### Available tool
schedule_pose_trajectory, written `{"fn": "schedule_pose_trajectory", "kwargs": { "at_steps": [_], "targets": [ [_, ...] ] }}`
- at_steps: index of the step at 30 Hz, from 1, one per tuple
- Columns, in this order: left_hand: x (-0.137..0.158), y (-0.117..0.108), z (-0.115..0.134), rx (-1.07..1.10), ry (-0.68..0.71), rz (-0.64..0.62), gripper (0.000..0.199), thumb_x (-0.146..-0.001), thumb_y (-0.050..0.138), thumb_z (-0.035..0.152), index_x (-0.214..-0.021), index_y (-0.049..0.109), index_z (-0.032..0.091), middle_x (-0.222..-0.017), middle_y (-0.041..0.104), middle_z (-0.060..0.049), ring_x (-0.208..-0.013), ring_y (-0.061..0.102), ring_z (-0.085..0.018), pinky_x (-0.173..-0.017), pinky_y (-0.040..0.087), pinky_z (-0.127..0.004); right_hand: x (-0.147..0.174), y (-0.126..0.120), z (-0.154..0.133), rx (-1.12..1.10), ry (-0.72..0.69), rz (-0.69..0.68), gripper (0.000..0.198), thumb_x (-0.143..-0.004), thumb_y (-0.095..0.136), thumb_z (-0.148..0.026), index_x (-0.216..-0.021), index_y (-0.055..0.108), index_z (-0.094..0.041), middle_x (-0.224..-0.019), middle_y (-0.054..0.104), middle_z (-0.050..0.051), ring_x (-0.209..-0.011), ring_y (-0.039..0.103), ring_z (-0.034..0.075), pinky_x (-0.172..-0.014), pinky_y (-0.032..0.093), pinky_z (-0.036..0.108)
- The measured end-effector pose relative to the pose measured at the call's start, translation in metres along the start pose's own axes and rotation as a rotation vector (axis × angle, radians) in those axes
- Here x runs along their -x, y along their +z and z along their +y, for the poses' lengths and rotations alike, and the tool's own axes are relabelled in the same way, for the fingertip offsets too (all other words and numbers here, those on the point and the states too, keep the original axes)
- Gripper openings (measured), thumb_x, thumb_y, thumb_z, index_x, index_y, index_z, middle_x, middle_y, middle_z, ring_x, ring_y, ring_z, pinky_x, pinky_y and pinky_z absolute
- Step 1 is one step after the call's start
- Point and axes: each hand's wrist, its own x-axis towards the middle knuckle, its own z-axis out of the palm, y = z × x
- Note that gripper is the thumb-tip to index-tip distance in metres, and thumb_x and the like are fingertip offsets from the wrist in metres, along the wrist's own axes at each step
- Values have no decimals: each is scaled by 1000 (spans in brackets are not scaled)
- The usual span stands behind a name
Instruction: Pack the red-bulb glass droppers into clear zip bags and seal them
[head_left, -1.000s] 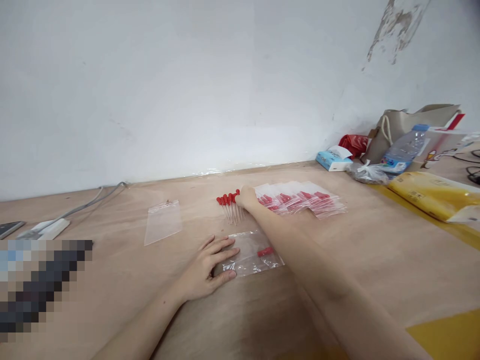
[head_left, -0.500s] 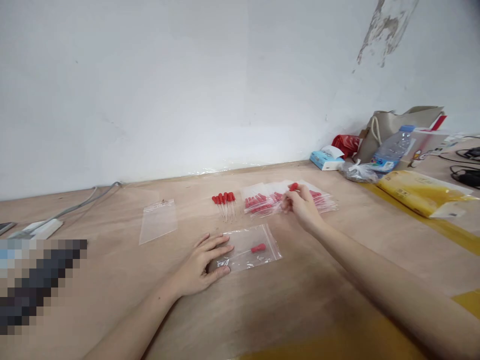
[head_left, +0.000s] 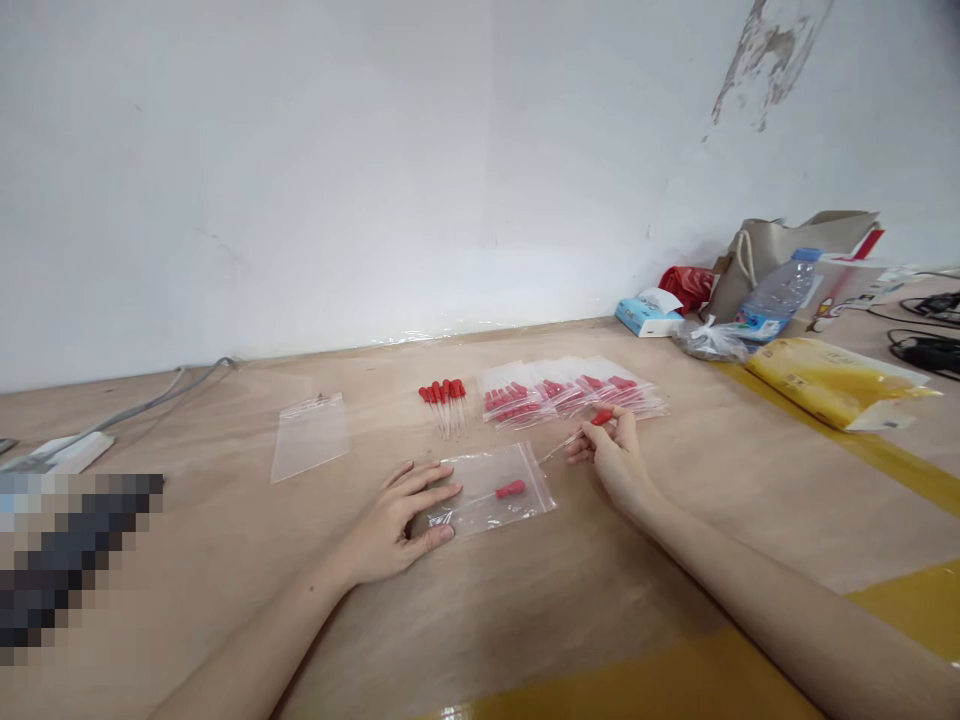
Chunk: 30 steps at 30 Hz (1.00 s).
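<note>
My left hand [head_left: 401,525] lies with fingers spread on the left end of a clear zip bag [head_left: 487,515]. Inside that bag is one dropper [head_left: 511,489] with a red bulb. Between the fingertips of my right hand [head_left: 611,450] is another red-bulbed dropper [head_left: 602,417], its thin clear stem pointing left at the bag's zip end. Several loose droppers [head_left: 442,392] lie in a bunch behind the bag. To their right, several filled zip bags [head_left: 570,390] overlap in a row. A second clear bag [head_left: 310,440], with nothing visible in it, lies flat at the left.
At the back right are a tissue pack [head_left: 649,314], a plastic bottle [head_left: 780,295], a knotted plastic bag [head_left: 712,340] and a grey bag [head_left: 765,260]. A yellow packet [head_left: 832,380] lies before them. Cables and a white power strip [head_left: 71,453] are at the left.
My right hand has come from over the filled bags toward me, bringing the dropper's stem down to the zip end of the bag. My left hand stays on the bag.
</note>
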Motion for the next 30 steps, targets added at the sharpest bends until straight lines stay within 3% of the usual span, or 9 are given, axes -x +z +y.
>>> {"fn": "schedule_pose_trajectory", "kwargs": {
  "at_steps": [5, 11, 15, 19, 21, 26, 28, 30],
  "targets": [
    [0, 1, -1, 5, 2, 15, 44, -85, 49, 43, -127, 45, 31, -137, 39, -3, -128, 34, -24, -108, 22, -49, 4, 0, -1, -27, 58, -24, 41, -67, 60, -33, -94, 31, -27, -67, 53, -9, -52, 59, 12, -47, 50, 27],
    [0, 0, -1, 12, 3, 24, 44, -85, 50, 43, -127, 46, 31, -137, 40, -4, -127, 35, -24, -107, 23, -49, 15, 5, -3, -43, 176, -213, 38, -69, 61, -38, -93, 34, -26, -65, 55, -7, -56, 61, 13, -54, 50, 28],
    [0, 0, -1, 0, -6, 6, 44, -85, 49, 44, -127, 45, 31, -137, 40, -3, -128, 33, -24, -107, 23, -50, 16, 3, -3, -58, 175, -208, 38, -68, 63, -40, -92, 36, -26, -64, 56, -7, -54, 60, 12, -51, 48, 26],
    [0, 1, -1, -18, -9, 1, 44, -86, 48, 45, -127, 45, 31, -138, 39, -2, -129, 31, -23, -108, 23, -49, 15, 1, -3, -84, 233, -237, 36, -66, 65, -40, -88, 41, -24, -69, 57, -5, -63, 62, 13, -64, 50, 31],
    [0, 0, 0, -18, -5, 7, 45, -86, 47, 45, -128, 44, 31, -138, 39, -2, -129, 31, -23, -108, 23, -48, 16, 1, -3, 28, 243, -322, 31, -65, 66, -40, -83, 49, -21, -72, 58, -2, -66, 61, 13, -68, 50, 31],
    [0, -1, 1, -15, -7, 7, 52, -86, 47, 44, -134, 35, 28, -137, 40, -4, -128, 33, -22, -108, 24, -46, 17, -1, -1, 581, -34, -528, 22, -65, 67, -32, -83, 67, -20, -75, 58, 1, -59, 51, 11, -60, 45, 28],
    [0, -1, 1, -20, -1, 13, 51, -86, 47, 45, -133, 36, 28, -137, 40, -4, -128, 33, -22, -108, 24, -46, 17, -1, 1, 614, -92, -581, 22, -67, 65, -31, -87, 68, -22, -72, 59, 0, -58, 50, 11, -56, 43, 26],
    [-1, -1, 1, -23, -1, 17, 51, -86, 47, 45, -133, 36, 28, -137, 40, -4, -128, 33, -23, -108, 24, -46, 17, 0, 2, 562, -57, -631, 23, -69, 64, -30, -91, 66, -21, -72, 62, 1, -59, 52, 12, -54, 43, 25]
  ]
}}
